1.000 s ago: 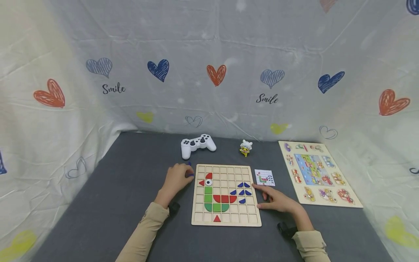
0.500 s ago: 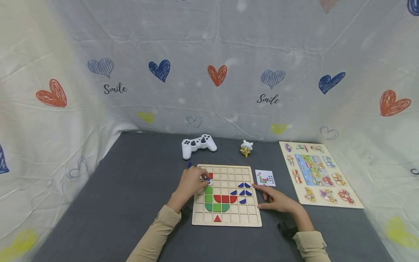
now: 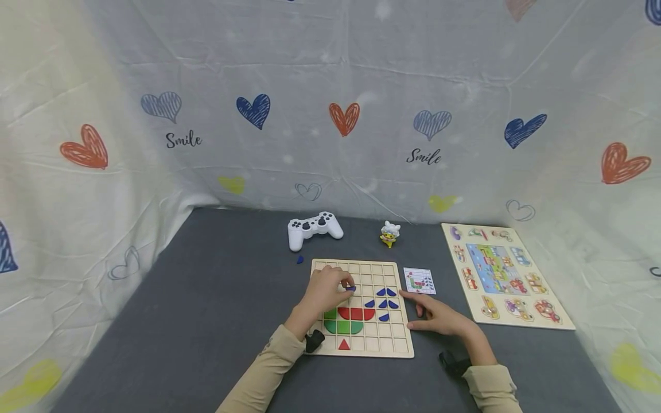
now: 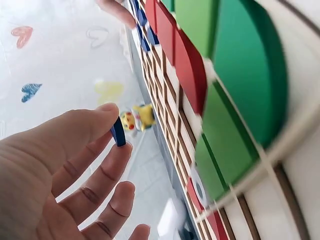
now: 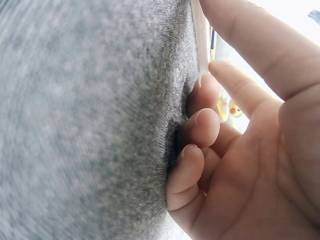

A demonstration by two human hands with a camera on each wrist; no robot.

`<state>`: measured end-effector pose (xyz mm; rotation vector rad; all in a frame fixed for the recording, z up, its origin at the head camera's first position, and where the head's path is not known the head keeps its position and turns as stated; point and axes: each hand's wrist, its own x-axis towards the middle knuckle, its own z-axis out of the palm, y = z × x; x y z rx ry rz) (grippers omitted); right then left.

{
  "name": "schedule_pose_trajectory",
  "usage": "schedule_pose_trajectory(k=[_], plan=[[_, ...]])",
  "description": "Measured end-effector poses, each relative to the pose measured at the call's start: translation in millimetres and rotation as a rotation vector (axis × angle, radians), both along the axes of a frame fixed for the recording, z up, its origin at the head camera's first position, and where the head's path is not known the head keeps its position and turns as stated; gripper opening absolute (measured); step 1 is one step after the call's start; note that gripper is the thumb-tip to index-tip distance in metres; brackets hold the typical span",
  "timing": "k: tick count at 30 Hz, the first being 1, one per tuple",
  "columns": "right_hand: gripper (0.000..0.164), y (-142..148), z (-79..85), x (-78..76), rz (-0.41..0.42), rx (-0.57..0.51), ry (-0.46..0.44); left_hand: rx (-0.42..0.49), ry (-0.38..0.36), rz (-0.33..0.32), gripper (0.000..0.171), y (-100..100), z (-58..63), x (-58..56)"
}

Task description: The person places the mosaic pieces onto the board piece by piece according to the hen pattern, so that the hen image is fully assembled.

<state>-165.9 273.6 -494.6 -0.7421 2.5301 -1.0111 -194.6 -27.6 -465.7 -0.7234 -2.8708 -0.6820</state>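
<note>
My left hand (image 3: pixel 325 291) pinches a small blue puzzle piece (image 4: pixel 118 132) between thumb and fingers, above the wooden grid board (image 3: pixel 387 344). In the left wrist view the piece stands off the board. Red pieces (image 3: pixel 356 314), green pieces (image 3: pixel 343 327) and several blue pieces (image 3: pixel 383 304) lie in the board's squares. A red triangle (image 3: pixel 343 345) sits near its front edge. The left hand hides the board's upper left pieces in the head view. My right hand (image 3: pixel 439 315) rests at the board's right edge, index finger and thumb touching it, other fingers bent on the cloth (image 5: pixel 100 125).
A loose blue piece (image 3: pixel 300 260) lies left of the board, below a white game controller (image 3: pixel 315 228). Behind the board stands a small yellow-and-white figurine (image 3: pixel 389 234). A printed pattern card (image 3: pixel 419 281) is at its right, then a picture puzzle board (image 3: pixel 501 275).
My left hand has carried the blue piece rightward from beside the board to over its squares. The right hand has stayed at the board's edge.
</note>
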Motion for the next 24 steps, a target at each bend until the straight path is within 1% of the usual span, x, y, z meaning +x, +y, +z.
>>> schedule_pose_trajectory(k=[9, 15, 19, 22, 24], plan=[[0.072, -0.5, 0.9, 0.2, -0.015, 0.008, -0.011, -0.013, -0.008, -0.059, 0.008, 22.5, 4.5, 7.6], [0.072, -0.9, 3.2, 1.2, -0.012, 0.003, -0.016, -0.042, -0.004, -0.094, 0.008, 38.8, 0.7, 12.3], [0.072, -0.7, 3.5, 1.5, -0.014, 0.012, -0.022, -0.063, -0.023, -0.106, 0.009, 48.8, -1.8, 15.1], [0.072, -0.9, 3.4, 1.4, -0.007, 0.007, -0.02, -0.069, -0.035, -0.122, 0.01, 55.9, -1.7, 17.1], [0.072, -1.1, 2.7, 1.3, -0.004, 0.0, -0.014, -0.079, -0.026, -0.13, 0.009, 60.8, -1.8, 18.6]])
